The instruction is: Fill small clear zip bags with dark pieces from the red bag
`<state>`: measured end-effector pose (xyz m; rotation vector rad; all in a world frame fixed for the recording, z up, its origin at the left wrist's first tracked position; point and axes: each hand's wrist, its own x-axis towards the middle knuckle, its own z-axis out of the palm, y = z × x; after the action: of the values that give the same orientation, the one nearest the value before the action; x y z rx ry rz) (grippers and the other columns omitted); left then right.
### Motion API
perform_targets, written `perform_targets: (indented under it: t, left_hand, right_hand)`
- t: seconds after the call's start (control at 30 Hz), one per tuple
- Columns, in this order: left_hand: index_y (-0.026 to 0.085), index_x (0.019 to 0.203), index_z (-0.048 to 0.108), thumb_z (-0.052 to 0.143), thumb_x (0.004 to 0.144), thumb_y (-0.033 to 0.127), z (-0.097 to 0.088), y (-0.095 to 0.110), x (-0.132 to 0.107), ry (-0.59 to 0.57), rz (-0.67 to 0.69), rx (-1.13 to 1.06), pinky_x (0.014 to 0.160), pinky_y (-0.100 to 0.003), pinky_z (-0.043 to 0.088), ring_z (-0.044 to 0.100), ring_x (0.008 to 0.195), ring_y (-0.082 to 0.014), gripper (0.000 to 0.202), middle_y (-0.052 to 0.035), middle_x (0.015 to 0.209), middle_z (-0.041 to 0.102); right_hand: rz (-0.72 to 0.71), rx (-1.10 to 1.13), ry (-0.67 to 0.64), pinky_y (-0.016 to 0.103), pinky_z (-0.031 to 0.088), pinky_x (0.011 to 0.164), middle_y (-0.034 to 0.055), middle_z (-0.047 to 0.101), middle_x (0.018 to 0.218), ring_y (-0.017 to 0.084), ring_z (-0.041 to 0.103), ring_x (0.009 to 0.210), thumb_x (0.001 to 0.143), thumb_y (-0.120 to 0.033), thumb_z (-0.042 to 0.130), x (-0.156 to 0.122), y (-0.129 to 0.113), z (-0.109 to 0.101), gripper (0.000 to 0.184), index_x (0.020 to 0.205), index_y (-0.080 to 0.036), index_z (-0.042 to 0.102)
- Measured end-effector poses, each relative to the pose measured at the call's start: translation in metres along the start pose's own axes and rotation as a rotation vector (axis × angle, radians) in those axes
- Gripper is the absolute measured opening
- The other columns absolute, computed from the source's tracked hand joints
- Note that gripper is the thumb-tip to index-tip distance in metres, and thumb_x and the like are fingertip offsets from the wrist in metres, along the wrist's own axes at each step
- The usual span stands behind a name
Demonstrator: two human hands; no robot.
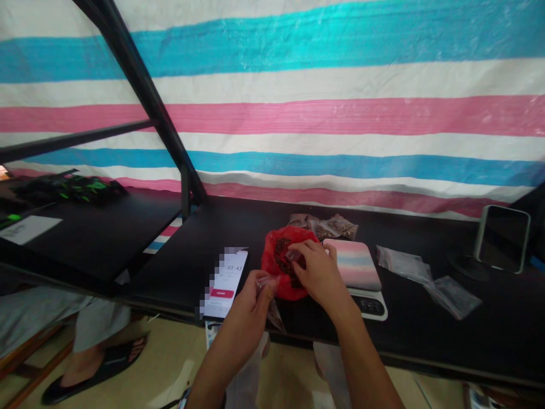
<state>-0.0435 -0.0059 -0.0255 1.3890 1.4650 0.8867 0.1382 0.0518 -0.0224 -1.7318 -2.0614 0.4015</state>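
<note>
My left hand (254, 297) is closed, pinching a small clear plastic bag (272, 309) that hangs over the black table's front edge. My right hand (315, 270) reaches into a red plastic bag (276, 258) holding dark brown bits, fingers curled and pinched inside it; what they grip is hidden. The red bag lies on the black table (426, 329), just left of a kitchen scale (360, 270) with a pastel striped top.
A phone (225, 284) showing a timer lies left of the red bag. Filled clear packets (327, 227) sit behind it, empty clear bags (430, 278) to the right. Another phone on a stand (502, 238) is far right. A person's sandalled foot (93, 363) is lower left.
</note>
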Motion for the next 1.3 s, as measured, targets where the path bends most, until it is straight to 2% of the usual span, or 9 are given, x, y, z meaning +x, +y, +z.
perform_targets:
  t: [0.1, 0.27, 0.4, 0.5, 0.7, 0.97, 1.07, 1.17, 1.3]
  left_hand:
    - [0.019, 0.114, 0.062, 0.054, 0.097, 0.065, 0.005, -0.006, 0.006, 0.070, -0.007, -0.085, 0.089, -0.042, 0.055, 0.069, 0.096, -0.0266, 0.049, -0.0083, 0.101, 0.073]
    - [0.020, 0.115, 0.062, 0.068, 0.083, 0.080, 0.013, -0.011, 0.013, 0.124, -0.115, -0.404, 0.080, -0.038, 0.059, 0.071, 0.090, -0.0229, 0.068, -0.0055, 0.099, 0.072]
    - [0.020, 0.109, 0.062, 0.080, 0.073, 0.078, 0.018, -0.008, 0.016, 0.177, -0.156, -0.652, 0.079, -0.039, 0.062, 0.073, 0.092, -0.0230, 0.070, -0.0077, 0.106, 0.076]
    - [0.021, 0.107, 0.063, 0.083, 0.073, 0.074, 0.020, -0.006, 0.017, 0.176, -0.137, -0.765, 0.084, -0.043, 0.064, 0.076, 0.098, -0.0258, 0.066, -0.0089, 0.108, 0.079]
    - [0.021, 0.106, 0.065, 0.082, 0.076, 0.072, 0.018, -0.009, 0.021, 0.232, -0.108, -0.745, 0.088, -0.044, 0.064, 0.077, 0.104, -0.0277, 0.061, -0.0094, 0.110, 0.080]
    - [0.019, 0.110, 0.070, 0.086, 0.078, 0.066, 0.017, -0.011, 0.023, 0.170, -0.084, -0.853, 0.083, -0.036, 0.064, 0.078, 0.101, -0.0246, 0.059, -0.0090, 0.113, 0.081]
    - [0.019, 0.112, 0.072, 0.087, 0.079, 0.062, 0.019, -0.015, 0.024, 0.207, -0.055, -0.886, 0.082, -0.035, 0.064, 0.079, 0.097, -0.0237, 0.056, -0.0082, 0.110, 0.081]
    - [0.019, 0.110, 0.072, 0.087, 0.080, 0.059, 0.020, -0.017, 0.026, 0.268, -0.028, -0.895, 0.080, -0.035, 0.065, 0.079, 0.093, -0.0231, 0.052, -0.0079, 0.109, 0.082]
    - [0.019, 0.110, 0.072, 0.087, 0.078, 0.062, 0.018, -0.015, 0.027, 0.202, -0.051, -0.889, 0.082, -0.037, 0.065, 0.079, 0.095, -0.0245, 0.056, -0.0093, 0.110, 0.081]
  right_hand:
    - [-0.038, 0.028, -0.072, 0.047, 0.026, 0.111, 0.0082, 0.075, 0.127, 0.028, 0.061, 0.128, 0.091, -0.008, 0.062, -0.001, -0.002, 0.002, 0.040, 0.124, -0.026, 0.074]
    - [-0.035, 0.025, -0.144, 0.043, 0.028, 0.107, 0.0076, 0.077, 0.118, 0.026, 0.064, 0.120, 0.084, -0.005, 0.063, -0.005, -0.001, -0.006, 0.042, 0.118, -0.024, 0.076]
    - [-0.011, 0.080, -0.180, 0.041, 0.033, 0.105, 0.0072, 0.079, 0.110, 0.024, 0.069, 0.108, 0.083, -0.007, 0.066, -0.006, -0.003, -0.008, 0.036, 0.112, -0.023, 0.078]
    - [0.013, 0.140, -0.184, 0.038, 0.039, 0.100, 0.0058, 0.081, 0.105, 0.023, 0.073, 0.099, 0.084, -0.010, 0.067, -0.007, -0.006, -0.010, 0.032, 0.111, -0.023, 0.079]
    - [0.071, 0.127, -0.163, 0.034, 0.045, 0.083, 0.0047, 0.084, 0.097, 0.024, 0.075, 0.091, 0.086, -0.020, 0.069, -0.011, -0.010, -0.020, 0.024, 0.106, -0.024, 0.081]
    - [0.083, 0.104, -0.183, 0.032, 0.046, 0.080, 0.0069, 0.085, 0.105, 0.024, 0.076, 0.096, 0.088, -0.018, 0.065, -0.012, -0.014, -0.017, 0.027, 0.108, -0.023, 0.082]
    - [0.058, 0.068, -0.195, 0.032, 0.045, 0.081, 0.0103, 0.084, 0.109, 0.025, 0.076, 0.100, 0.088, -0.017, 0.064, -0.012, -0.018, -0.016, 0.026, 0.108, -0.019, 0.081]
    - [0.055, 0.137, -0.217, 0.031, 0.045, 0.078, 0.0083, 0.085, 0.105, 0.024, 0.076, 0.095, 0.089, -0.020, 0.064, -0.013, -0.016, -0.017, 0.026, 0.108, -0.021, 0.082]
    - [0.091, 0.251, -0.225, 0.030, 0.047, 0.073, 0.0064, 0.084, 0.099, 0.022, 0.075, 0.087, 0.089, -0.023, 0.064, -0.013, -0.005, -0.019, 0.027, 0.110, -0.021, 0.082]
